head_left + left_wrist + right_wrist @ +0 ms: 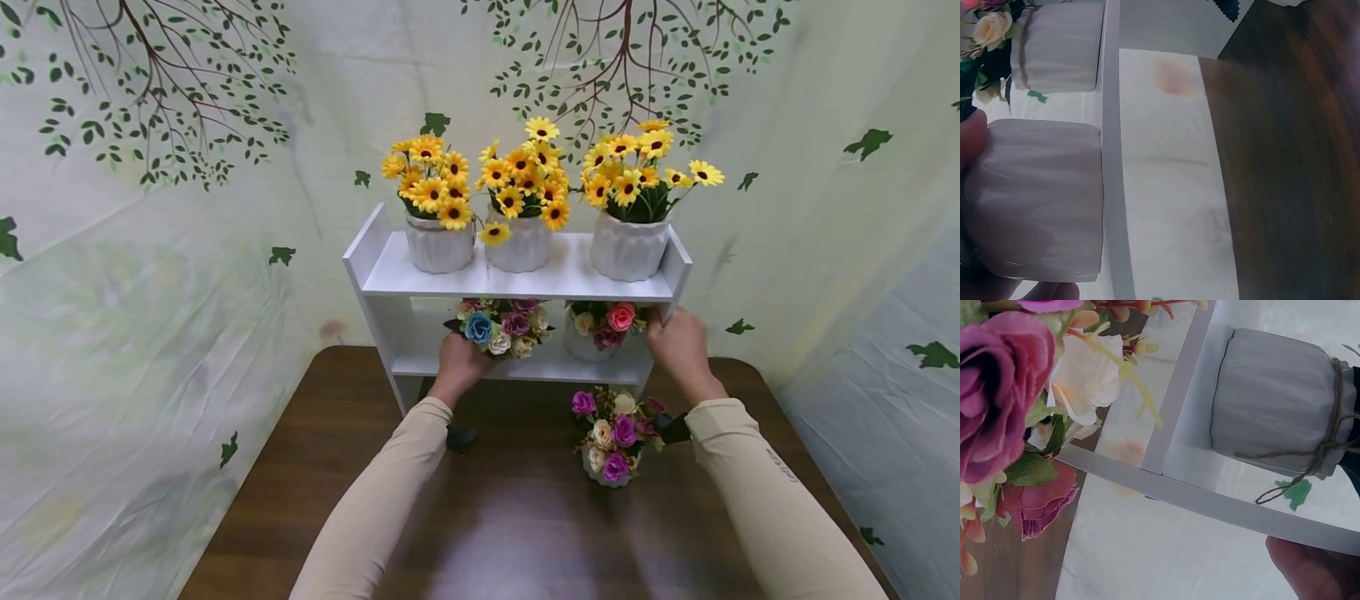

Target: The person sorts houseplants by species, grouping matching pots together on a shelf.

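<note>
My left hand [463, 365] grips a white ribbed flower pot [1035, 200] at the lower shelf, thumb on one side and fingers on the other. Blue, mauve and cream artificial roses [510, 327] fill that pot and hide part of the hand in the head view. The pot's base sits right at the shelf board [1110, 187]. My right hand [678, 346] holds the right side panel of the white two-tier shelf [517, 289]. Beside it on the lower tier stands a second white pot [1282, 403], tied with twine, with coral and cream roses [618, 318].
Three white pots of yellow sunflowers [525, 179] line the top tier. On the brown table [502, 533], in front of the shelf's right end, stands a pot of purple and cream roses [615, 433], close to my right forearm. Behind hangs a leaf-patterned cloth [360, 83].
</note>
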Tool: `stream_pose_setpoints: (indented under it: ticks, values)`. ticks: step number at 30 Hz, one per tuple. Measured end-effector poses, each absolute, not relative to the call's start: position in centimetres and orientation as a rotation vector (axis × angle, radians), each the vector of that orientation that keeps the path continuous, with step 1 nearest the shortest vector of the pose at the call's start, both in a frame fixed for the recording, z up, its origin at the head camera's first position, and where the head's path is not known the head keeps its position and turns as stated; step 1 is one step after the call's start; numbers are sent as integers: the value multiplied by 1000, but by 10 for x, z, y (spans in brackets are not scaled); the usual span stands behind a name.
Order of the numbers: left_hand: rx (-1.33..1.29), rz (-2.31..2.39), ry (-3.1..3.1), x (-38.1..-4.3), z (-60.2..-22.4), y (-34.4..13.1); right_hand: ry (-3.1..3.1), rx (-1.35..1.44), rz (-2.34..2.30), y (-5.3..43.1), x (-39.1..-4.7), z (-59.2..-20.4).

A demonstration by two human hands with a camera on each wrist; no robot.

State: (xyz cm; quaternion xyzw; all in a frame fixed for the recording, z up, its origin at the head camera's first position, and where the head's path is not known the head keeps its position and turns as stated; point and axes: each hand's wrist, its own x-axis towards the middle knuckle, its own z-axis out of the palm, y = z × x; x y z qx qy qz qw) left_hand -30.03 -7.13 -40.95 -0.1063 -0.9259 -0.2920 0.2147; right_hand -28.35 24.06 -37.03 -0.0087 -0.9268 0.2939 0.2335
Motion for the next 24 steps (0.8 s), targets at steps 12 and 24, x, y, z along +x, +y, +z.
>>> stream_pose_setpoints:
  ticks: [12,24]
  values:
    - [-155,-1236,-2578,-325,-409,-44,-2534,-16,811,243,-283,-372]
    - [-165,-1416,-2622,-340,-406,-31,-2532,0,782,242,-285,-371]
